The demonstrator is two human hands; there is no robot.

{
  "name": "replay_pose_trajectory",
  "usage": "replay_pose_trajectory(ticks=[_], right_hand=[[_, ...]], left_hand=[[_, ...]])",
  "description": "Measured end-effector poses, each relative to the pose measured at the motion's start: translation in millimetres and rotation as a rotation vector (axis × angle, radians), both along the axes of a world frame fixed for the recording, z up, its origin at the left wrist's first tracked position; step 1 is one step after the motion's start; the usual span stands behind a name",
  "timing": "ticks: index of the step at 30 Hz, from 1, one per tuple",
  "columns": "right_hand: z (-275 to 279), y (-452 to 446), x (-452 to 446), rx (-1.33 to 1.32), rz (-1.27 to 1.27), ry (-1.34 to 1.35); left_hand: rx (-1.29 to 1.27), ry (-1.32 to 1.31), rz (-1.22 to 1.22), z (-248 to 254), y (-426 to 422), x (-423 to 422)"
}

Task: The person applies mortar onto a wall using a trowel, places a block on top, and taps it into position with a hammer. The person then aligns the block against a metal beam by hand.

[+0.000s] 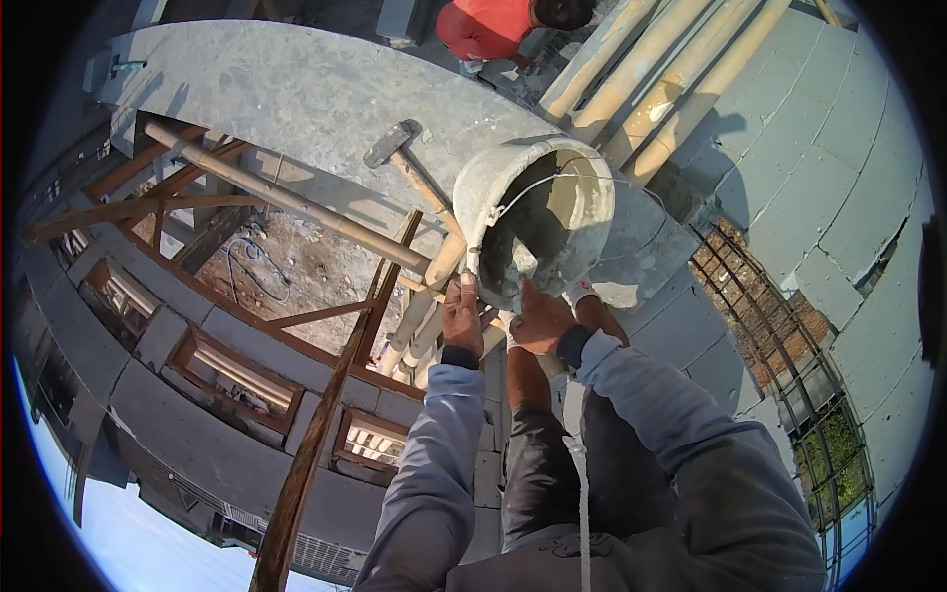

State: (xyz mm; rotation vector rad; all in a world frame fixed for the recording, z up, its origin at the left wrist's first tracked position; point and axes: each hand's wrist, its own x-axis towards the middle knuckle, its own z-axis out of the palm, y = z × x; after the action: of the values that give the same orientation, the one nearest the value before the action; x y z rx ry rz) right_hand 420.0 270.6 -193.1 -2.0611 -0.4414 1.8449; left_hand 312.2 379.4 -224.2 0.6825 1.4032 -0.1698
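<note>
A pale, mortar-crusted bucket (478, 183) is tilted with its mouth toward me, and wet grey mortar (538, 222) lies inside. My left hand (462, 318) is closed on the bucket's rim at its near left side. At the near edge of the mouth, my right hand (541, 318) is closed round a trowel, whose handle is hidden in the fist. The trowel's blade (524, 259), smeared with mortar, reaches into the bucket. A thin wire handle arcs across the bucket's opening. Left of the bucket, a hammer (392, 144) with a wooden handle lies on the grey slab.
The long grey slab (266, 74) stretches away to the upper left. Bamboo poles (681, 84) lie at the upper right, near a person in red (483, 30). Rebar (779, 335) crosses an opening at right. Wooden beams (321, 424) and a drop lie at left.
</note>
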Motion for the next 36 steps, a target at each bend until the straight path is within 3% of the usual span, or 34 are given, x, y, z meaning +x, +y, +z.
replay_pose_trajectory(ticks=[8, 10, 12, 14, 20, 22, 24, 28, 32, 33, 36], right_hand=[[9, 3, 11, 0.063, -0.353, -0.009], [0, -2, 14, 0.232, -0.42, 0.029], [-13, -14, 11, 0.483, -0.304, -0.168], [-29, -26, 3, 0.799, 0.016, -0.602], [2, -9, 3, 0.711, -0.151, -0.678], [14, -1, -6, 0.45, -0.826, -0.079], [12, -4, -22, 0.307, -1.11, 0.188], [9, -14, -44, 0.366, -0.982, 0.061], [46, -31, -13, 0.239, -0.731, 0.145], [38, -43, -24, 0.313, -0.761, 0.081], [99, -53, 36, 0.19, -0.449, 0.031]], left_hand=[[0.01, -0.04, -0.035, 0, 7, 6], [0.033, -0.035, -0.042, 1, 10, 11], [0.035, -0.017, -0.084, 4, 14, 14], [0.04, -0.019, -0.136, 5, 22, 21], [0.059, -0.043, -0.309, -4, 51, 29], [0.053, -0.043, -0.325, 1, 55, 36], [0.041, -0.044, -0.314, -6, 56, 31], [0.042, 0.04, -0.222, -12, 67, 21], [0.133, 0.211, -0.404, -24, 81, -11], [0.049, 0.238, -0.463, -2, 85, -4], [0.202, 0.014, -0.386, -4, 91, -49]])
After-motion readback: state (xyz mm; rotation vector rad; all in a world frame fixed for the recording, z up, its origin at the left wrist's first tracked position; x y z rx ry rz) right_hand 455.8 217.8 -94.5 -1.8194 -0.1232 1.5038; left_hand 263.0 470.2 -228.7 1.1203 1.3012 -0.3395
